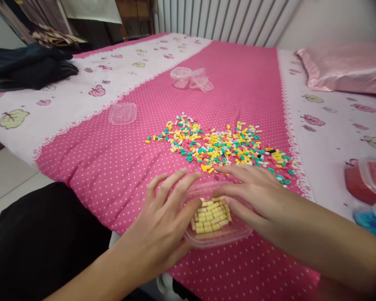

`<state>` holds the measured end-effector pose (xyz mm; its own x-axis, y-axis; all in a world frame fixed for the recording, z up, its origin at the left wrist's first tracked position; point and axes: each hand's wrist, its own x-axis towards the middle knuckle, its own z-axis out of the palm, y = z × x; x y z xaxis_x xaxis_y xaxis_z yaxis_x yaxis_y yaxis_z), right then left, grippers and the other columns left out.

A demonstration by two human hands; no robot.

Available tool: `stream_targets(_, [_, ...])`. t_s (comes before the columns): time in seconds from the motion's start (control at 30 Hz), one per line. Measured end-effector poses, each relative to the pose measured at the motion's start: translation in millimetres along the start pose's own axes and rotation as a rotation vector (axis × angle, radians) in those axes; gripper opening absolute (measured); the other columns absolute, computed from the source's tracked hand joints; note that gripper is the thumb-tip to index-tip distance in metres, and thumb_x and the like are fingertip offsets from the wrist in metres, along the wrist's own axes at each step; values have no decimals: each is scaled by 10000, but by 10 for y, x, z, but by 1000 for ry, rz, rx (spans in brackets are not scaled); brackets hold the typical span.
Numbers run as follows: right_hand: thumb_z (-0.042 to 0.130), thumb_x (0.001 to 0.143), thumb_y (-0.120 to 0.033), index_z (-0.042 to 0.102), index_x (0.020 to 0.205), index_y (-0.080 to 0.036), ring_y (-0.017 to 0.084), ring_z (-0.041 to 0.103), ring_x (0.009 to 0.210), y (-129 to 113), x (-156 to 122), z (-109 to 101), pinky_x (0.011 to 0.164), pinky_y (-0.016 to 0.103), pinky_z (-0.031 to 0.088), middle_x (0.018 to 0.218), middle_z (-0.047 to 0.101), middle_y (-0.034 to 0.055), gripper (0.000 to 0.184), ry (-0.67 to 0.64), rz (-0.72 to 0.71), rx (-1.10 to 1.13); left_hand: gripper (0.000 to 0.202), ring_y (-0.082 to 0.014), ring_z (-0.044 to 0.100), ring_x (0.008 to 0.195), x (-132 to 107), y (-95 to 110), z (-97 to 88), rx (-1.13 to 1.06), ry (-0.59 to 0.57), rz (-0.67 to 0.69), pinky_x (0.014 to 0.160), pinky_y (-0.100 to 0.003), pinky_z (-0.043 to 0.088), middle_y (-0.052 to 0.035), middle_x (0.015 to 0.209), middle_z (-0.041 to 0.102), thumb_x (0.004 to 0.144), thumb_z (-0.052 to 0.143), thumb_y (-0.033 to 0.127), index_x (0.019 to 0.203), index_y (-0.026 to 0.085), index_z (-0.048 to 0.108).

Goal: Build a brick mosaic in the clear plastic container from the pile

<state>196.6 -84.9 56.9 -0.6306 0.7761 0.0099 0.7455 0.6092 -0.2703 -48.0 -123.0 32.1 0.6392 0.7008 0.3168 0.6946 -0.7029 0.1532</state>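
A clear plastic container sits near the front of the bed, holding pale yellow toy bricks joined in a curved, stepped patch. My left hand is at the container's left side with its fingers spread. Its thumb reaches over the rim and touches the upper left of the patch. From the right, my right hand reaches over the container, thumb and index finger close together on a yellow brick at the patch's upper edge. Its other fingers stretch forward over the far rim. Beyond lies a loose pile of small multicoloured bricks.
On the pink dotted bedspread are a clear lid and several clear containers farther back. Tubs of red and blue material stand at right. Dark clothing lies left; a pink pillow lies at back right.
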Motion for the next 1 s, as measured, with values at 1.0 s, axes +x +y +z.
stream_targets(1.0, [431,876,-71,759,861,-307,287,530,1279,-113,-41,-82,1088,608,396,1288,655,60,405,-42,-29,143,138,-303,310,1436,-11,-43,5,-270,-37,67,1140,-488,228,-29,1514,461,917,636,228,1013,287,715])
